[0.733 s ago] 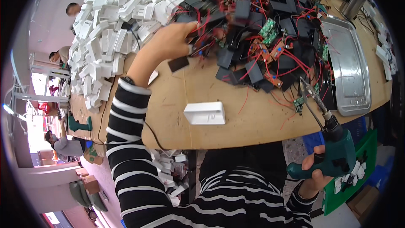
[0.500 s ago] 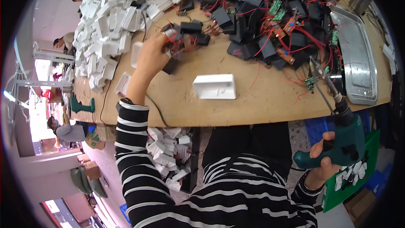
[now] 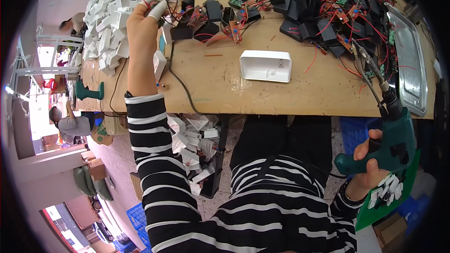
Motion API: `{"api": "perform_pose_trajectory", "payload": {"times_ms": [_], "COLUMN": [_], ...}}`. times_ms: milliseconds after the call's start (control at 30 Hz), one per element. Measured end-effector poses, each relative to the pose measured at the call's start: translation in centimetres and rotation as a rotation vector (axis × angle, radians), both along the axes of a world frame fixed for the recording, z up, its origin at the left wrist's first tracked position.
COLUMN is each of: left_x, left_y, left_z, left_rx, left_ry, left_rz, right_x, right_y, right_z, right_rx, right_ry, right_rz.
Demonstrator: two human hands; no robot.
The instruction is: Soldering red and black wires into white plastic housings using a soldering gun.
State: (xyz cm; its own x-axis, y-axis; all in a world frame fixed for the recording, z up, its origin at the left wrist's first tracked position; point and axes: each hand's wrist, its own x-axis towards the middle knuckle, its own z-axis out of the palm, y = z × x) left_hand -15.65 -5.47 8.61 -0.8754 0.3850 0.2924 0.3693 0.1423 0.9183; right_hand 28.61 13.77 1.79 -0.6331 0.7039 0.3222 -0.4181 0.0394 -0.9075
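Observation:
My left hand (image 3: 144, 30), white covers on its fingertips, reaches to the far left edge of the white pile. Its fingers are closed around something small and dark with a thin red wire, too small to make out. Just right of it lie black boxes (image 3: 213, 11) and small orange circuit boards (image 3: 235, 32) with red wires. My right hand (image 3: 368, 161) grips a green soldering gun (image 3: 391, 147) at the right, its metal tip pointing up and left over the table edge. An open white plastic case (image 3: 266, 67) lies in the middle of the table, apart from both hands.
White cases (image 3: 115, 23) are heaped at the far left, black boxes and boards (image 3: 323, 14) at the far right beside a metal tray (image 3: 412, 61). A dark cable (image 3: 180, 82) crosses the table. Below the edge stands a bin of white pieces (image 3: 194, 145). Other people are at left.
My left hand has moved left and farther away, off the black boxes and boards, towards the white pile. The view has shifted slightly; my right hand still grips the soldering gun.

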Motion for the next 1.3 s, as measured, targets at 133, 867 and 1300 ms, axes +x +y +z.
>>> {"api": "perform_pose_trajectory", "payload": {"times_ms": [133, 867, 1300], "left_x": [-0.5, -3.3, -7.8], "left_y": [-0.4, -1.7, -4.1], "left_z": [1.5, 3.0, 6.6], "left_rx": [0.168, -0.336, -0.008], "left_ry": [-0.036, -0.166, -0.068], "left_rz": [0.064, -0.209, -0.12], "right_x": [-0.9, -2.0, -2.0], "right_y": [-0.2, -0.5, -0.5], "right_z": [0.4, 0.1, 0.3], "right_rx": [0.038, 0.041, 0.028], "right_ry": [-0.019, -0.058, -0.057], "right_rz": [0.007, 0.029, 0.063]}}
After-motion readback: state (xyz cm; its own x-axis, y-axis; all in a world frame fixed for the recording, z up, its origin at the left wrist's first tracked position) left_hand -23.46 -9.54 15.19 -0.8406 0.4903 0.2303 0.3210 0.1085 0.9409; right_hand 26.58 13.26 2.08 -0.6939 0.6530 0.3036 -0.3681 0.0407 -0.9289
